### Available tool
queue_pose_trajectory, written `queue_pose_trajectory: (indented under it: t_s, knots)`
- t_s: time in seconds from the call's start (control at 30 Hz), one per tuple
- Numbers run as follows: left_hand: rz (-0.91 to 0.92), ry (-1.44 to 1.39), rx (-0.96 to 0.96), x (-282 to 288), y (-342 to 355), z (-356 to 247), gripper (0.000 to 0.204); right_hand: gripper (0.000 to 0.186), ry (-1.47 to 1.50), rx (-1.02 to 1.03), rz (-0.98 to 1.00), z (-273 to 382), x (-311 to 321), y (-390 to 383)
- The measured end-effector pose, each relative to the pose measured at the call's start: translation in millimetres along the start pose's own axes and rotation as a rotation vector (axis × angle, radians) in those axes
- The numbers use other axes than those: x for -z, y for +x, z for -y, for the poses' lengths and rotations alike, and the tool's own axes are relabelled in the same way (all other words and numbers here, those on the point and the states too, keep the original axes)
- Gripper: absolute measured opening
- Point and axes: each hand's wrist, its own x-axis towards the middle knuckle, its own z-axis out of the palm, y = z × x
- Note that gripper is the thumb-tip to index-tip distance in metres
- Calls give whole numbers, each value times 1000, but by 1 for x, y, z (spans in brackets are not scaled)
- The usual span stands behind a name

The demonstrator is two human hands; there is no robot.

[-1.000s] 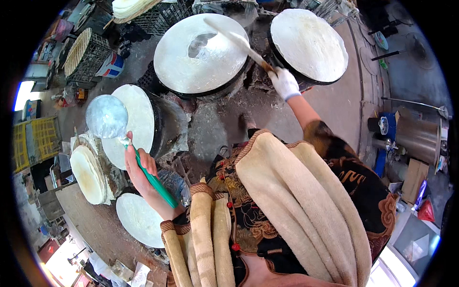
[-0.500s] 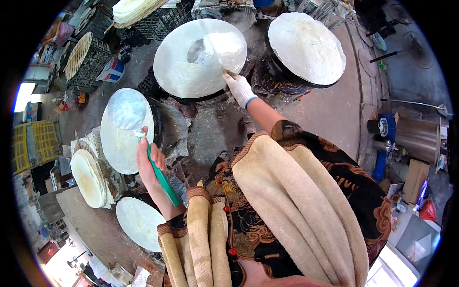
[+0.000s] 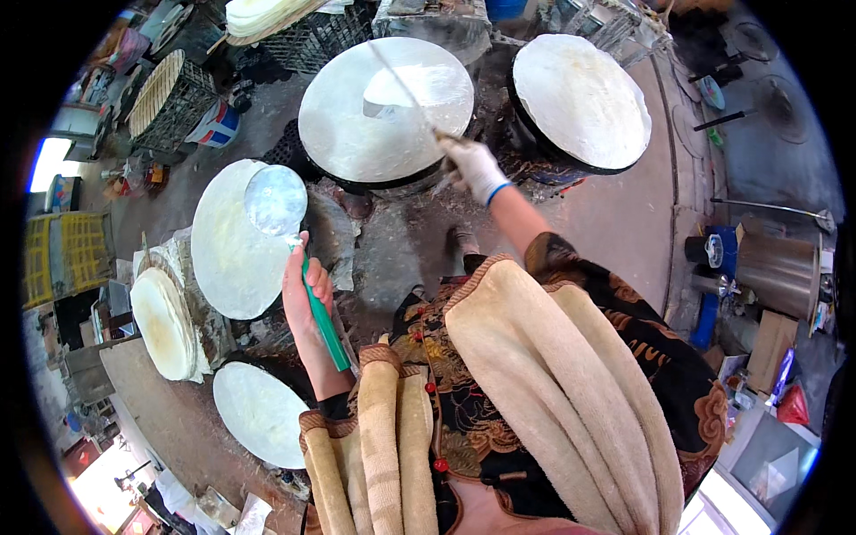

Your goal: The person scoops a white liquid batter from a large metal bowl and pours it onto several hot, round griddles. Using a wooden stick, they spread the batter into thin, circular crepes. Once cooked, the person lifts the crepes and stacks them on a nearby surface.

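My left hand is closed on the green handle of a ladle, whose wide round bowl is above the right edge of the left griddle, coated pale. My gloved right hand grips a long thin spreader, its blurred blade lying across the middle griddle. That griddle bears a white layer with a glossy patch and a small darker area. To its right is another round griddle with a white sheet on it.
A stack of round pale sheets sits at left, above a lower griddle. Wire crates, a bucket and another stack are at upper left. A steel cylinder and cardboard are at right.
My right hand swept left across the middle griddle with the spreader, then shifted slightly right. My left hand moved the ladle rightward. The dark area in the middle layer looks partly covered.
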Motion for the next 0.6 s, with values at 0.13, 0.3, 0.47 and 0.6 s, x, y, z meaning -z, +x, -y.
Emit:
queue_pose_trajectory:
  t_s: [0.13, 0.3, 0.47, 0.6]
  knots:
    - [-38, 82, -28, 2, -7, 3, 33, 41, -110, 275, -248, 0, 49, 41]
    - [-100, 93, 24, 2, 9, 14, 34, 44, -550, 408, -35, -26, 47, 60]
    - [-57, 95, 52, 9, 19, 14, 34, 40, -412, 88, 64, 48, 46, 15]
    - [2, 139, 114, -8, 52, 17, 27, 42, -546, 266, 10, 32, 73, 46]
